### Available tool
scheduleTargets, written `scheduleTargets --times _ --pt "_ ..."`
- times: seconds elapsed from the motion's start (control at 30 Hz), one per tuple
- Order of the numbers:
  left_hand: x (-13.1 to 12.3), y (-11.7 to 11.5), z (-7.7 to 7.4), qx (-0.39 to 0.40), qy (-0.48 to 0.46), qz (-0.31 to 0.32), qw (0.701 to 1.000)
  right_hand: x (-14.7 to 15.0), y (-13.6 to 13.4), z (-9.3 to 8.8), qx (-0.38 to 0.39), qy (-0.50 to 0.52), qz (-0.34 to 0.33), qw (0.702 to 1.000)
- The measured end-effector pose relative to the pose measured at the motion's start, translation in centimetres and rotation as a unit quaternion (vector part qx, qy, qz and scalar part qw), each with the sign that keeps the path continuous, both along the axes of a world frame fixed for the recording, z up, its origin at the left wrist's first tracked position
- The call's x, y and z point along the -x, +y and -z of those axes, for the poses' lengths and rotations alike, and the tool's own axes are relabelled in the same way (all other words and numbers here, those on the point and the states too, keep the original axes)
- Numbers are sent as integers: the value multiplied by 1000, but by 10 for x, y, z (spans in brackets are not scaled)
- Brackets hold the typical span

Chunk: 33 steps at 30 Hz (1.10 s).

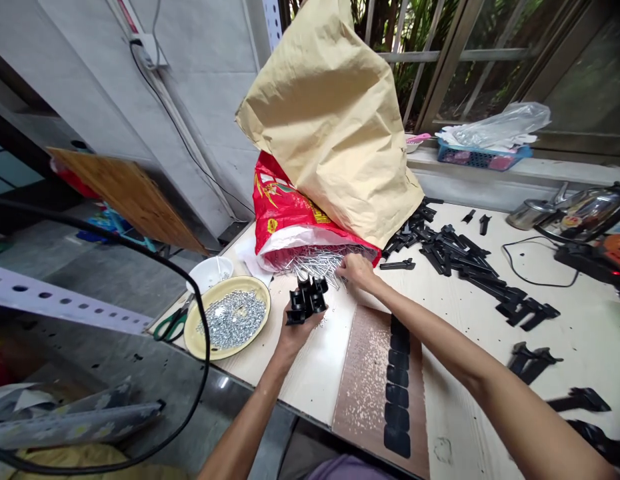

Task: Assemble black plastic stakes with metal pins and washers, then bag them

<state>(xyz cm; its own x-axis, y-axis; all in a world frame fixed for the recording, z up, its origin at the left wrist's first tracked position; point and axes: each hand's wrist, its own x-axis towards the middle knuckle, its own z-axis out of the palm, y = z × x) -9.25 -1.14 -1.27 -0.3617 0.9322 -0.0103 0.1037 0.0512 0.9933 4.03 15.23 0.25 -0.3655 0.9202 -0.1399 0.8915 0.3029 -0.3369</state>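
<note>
My left hand [303,327] is closed around a bunch of black plastic parts [307,299], held upright with their clip-like ends facing up. At the mouth of a red bag [275,193], my right hand [357,270] has its fingers curled among thin metal pins [317,260]. The fingertips are partly hidden, so how many pins they pinch does not show. Left of my left hand stands a yellow bowl [264,320] of small shiny metal pieces [235,320].
A tan sack [335,127] rises behind the red bag. More black parts [455,253] lie scattered on the right. Nearer are a brown board [360,400] with black pads [397,397], a white bowl [197,273] and green-handled scissors [173,327]. A kettle [585,213] stands far right.
</note>
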Motion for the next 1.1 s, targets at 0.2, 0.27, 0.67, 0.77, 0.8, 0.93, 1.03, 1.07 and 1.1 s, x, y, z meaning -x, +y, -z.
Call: scheduleTargets --times 0.2,0.27,0.67,0.77,0.8,0.93,1.03,1.07,1.1 --pt "-3 8 4 13 -104 5 994 6 2 8 12 -9 -4 1000" --pt "-4 8 5 25 -119 0 993 -3 0 4 11 1 -4 1000" --pt "-14 7 -6 -14 62 80 995 -24 -55 -82 -45 560 -102 821" --pt "-16 7 -9 -16 76 85 993 -20 -67 -78 -30 564 -113 817" --pt "-16 7 -9 -16 77 84 993 -19 -70 -75 -31 560 -113 820" --pt "-13 8 -6 -10 68 77 995 -19 -75 -71 -41 527 -138 838" --pt "-10 9 -2 -16 84 60 994 -20 -73 -75 -63 487 -184 851" --pt "-9 9 -2 -24 92 55 994 -20 -69 -75 -64 476 -197 855" --pt "-7 9 -1 -34 98 51 993 -21 -64 -73 -63 467 -200 859"
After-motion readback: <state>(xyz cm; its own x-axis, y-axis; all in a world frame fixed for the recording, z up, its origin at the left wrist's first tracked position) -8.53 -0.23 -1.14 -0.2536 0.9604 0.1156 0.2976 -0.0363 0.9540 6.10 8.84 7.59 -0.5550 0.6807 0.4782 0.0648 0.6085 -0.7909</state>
